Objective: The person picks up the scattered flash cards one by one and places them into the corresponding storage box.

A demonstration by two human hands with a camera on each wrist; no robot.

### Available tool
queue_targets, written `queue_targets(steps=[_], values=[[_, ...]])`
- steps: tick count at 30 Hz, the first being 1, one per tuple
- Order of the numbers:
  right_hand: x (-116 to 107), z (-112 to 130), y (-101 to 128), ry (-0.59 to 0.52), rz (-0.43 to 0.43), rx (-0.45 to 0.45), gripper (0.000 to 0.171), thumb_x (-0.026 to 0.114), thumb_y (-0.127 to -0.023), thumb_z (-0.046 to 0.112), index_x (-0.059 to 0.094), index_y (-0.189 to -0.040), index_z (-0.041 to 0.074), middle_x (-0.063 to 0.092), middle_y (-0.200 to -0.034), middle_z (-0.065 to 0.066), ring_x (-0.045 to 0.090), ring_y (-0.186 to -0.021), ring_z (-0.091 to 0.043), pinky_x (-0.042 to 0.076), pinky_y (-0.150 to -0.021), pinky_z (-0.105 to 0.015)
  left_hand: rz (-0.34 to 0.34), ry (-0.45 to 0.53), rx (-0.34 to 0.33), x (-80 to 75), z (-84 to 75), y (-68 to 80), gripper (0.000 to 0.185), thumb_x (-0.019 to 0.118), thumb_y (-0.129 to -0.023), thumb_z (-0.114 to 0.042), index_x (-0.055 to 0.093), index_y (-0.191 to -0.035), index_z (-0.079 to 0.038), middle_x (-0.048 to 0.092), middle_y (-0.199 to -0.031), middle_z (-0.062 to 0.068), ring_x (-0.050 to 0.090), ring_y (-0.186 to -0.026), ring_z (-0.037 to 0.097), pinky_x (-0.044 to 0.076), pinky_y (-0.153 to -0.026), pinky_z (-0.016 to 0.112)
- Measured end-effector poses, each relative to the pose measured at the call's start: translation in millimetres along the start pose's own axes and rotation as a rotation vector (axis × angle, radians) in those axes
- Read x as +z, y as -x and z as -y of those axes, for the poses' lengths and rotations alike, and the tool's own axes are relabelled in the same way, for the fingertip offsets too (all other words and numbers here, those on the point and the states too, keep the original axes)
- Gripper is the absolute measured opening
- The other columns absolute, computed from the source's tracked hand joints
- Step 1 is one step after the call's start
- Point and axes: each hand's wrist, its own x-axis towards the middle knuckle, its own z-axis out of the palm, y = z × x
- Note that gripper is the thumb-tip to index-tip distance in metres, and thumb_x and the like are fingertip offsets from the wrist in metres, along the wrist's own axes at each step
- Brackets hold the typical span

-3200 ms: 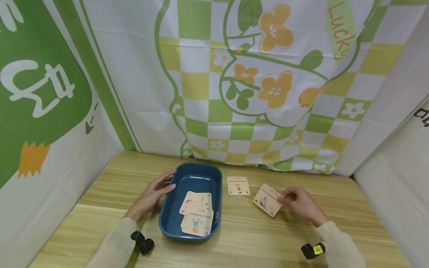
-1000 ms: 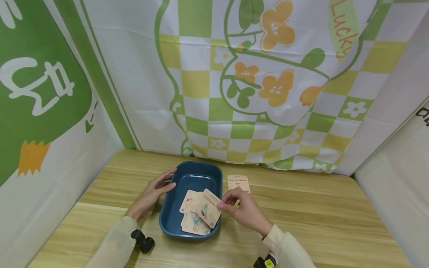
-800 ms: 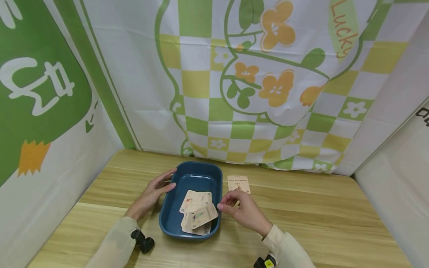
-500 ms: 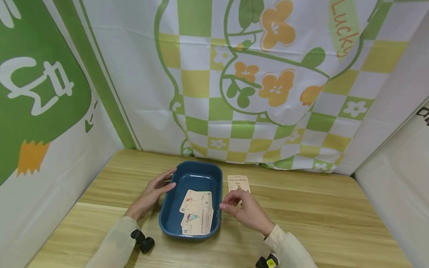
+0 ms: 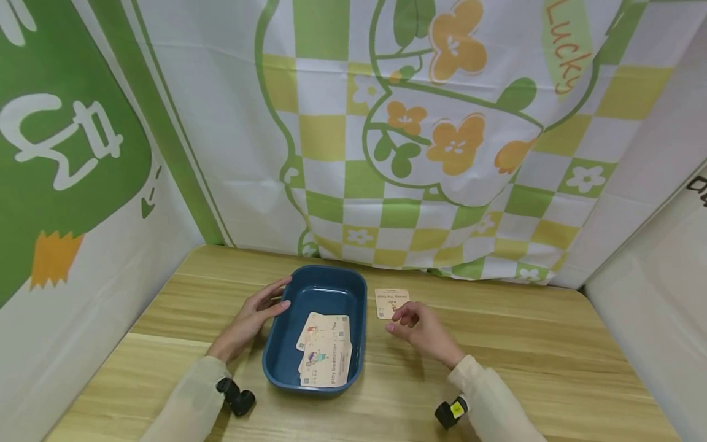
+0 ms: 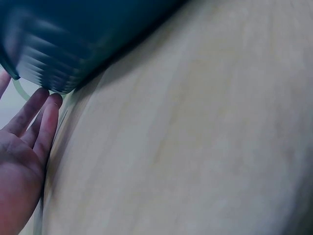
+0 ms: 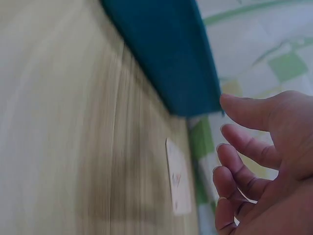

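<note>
My right hand (image 5: 422, 328) hovers just above the table (image 5: 525, 344), fingers loosely curled, gripping nothing. Nearest thing: a lone card (image 5: 392, 303), lying flat just beyond my fingertips, partly under them from the head view; whether I touch it I cannot tell. Its short edge faces me, long axis running away from me toward the curtain. Small print across its top is too small to read surely. To the left of this hand sits the blue tray (image 5: 359, 294), long axis also running away from me. In its near half, a loose stack of cards (image 5: 324, 350); the top one reads "play badminton" along its near edge, with a small figure drawn above the words. My left hand (image 5: 248, 322) rests against the tray's far-left outer wall, fingers straight and relaxed, tips touching the rim. Left wrist view shows those fingers (image 6: 41, 122) lying beside the tray's ribbed corner. Behind everything, a checked green and yellow curtain (image 5: 342, 135) with orange flowers, lettered "Lucky" at upper right.
</note>
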Motion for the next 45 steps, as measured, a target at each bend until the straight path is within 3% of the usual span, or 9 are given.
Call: queue_targets(steps=[5,11,18,23,30,37,45], values=[[-11.5,-17.6,-11.7,0.001,-0.009,0.037,0.019,0.081,-0.087,0.009,0.067,-0.093,-0.001,0.057,-0.078,-0.003,0.049,-0.069,-0.016,0.041,-0.061,-0.025,0.001,-0.007,0.000,-0.2,-0.8,-0.3,0.060,0.063,-0.102,-0.028,0.041,-0.157,-0.018,0.034,-0.160,0.014,0.028,-0.147,0.041,0.020,-0.116,0.065],[-21.6,-33.1,-26.8,0.072,-0.002,0.103,0.030,0.084,-0.083,0.008,0.066,-0.102,-0.007,0.060,-0.080,-0.006,0.054,-0.074,-0.016,0.046,-0.067,-0.029,0.003,-0.017,0.003,-1.0,-0.4,-1.5,0.060,0.063,-0.102,-0.028,0.040,-0.157,-0.017,0.034,-0.160,0.015,0.028,-0.146,0.041,0.022,-0.116,0.064],[-21.9,-43.3,-40.0,0.176,0.001,0.201,0.048,0.087,-0.082,0.021,0.065,-0.118,-0.001,0.062,-0.095,-0.012,0.054,-0.084,-0.021,0.048,-0.077,-0.039,0.005,-0.024,0.007,-0.8,0.3,-1.8,0.061,0.063,-0.102,-0.030,0.040,-0.157,-0.017,0.033,-0.160,0.015,0.028,-0.146,0.042,0.022,-0.116,0.064],[-20.4,-43.8,-47.0,0.286,0.011,0.200,0.056,0.089,-0.081,0.029,0.064,-0.122,0.000,0.061,-0.093,-0.010,0.054,-0.085,-0.024,0.046,-0.084,-0.046,0.005,-0.008,0.002,-0.1,0.0,-1.7,0.061,0.064,-0.101,-0.030,0.041,-0.157,-0.019,0.035,-0.160,0.014,0.028,-0.147,0.041,0.020,-0.116,0.064],[-19.4,-39.4,-50.6,0.410,0.034,0.221,0.065,0.090,-0.078,0.033,0.062,-0.130,0.006,0.060,-0.092,-0.007,0.056,-0.100,-0.032,0.037,-0.092,-0.064,0.006,-0.011,0.014,-0.6,0.6,-1.5,0.061,0.063,-0.102,-0.028,0.040,-0.157,-0.017,0.035,-0.159,0.015,0.029,-0.146,0.042,0.022,-0.116,0.064],[-21.1,-32.6,-50.6,0.471,0.114,0.238,0.070,0.087,-0.081,0.034,0.058,-0.141,0.010,0.059,-0.108,-0.016,0.052,-0.113,-0.042,0.034,-0.091,-0.065,0.002,-0.002,0.015,0.0,-1.3,0.2,0.059,0.063,-0.102,-0.025,0.042,-0.156,-0.016,0.036,-0.159,0.015,0.030,-0.146,0.041,0.023,-0.116,0.063],[-21.0,-31.2,-49.1,0.519,0.158,0.250,0.070,0.084,-0.084,0.037,0.054,-0.142,0.012,0.054,-0.128,-0.026,0.045,-0.124,-0.048,0.031,-0.093,-0.065,0.007,-0.006,0.016,-0.6,-1.3,1.4,0.059,0.063,-0.102,-0.025,0.042,-0.156,-0.016,0.035,-0.159,0.016,0.029,-0.146,0.042,0.022,-0.116,0.063]])
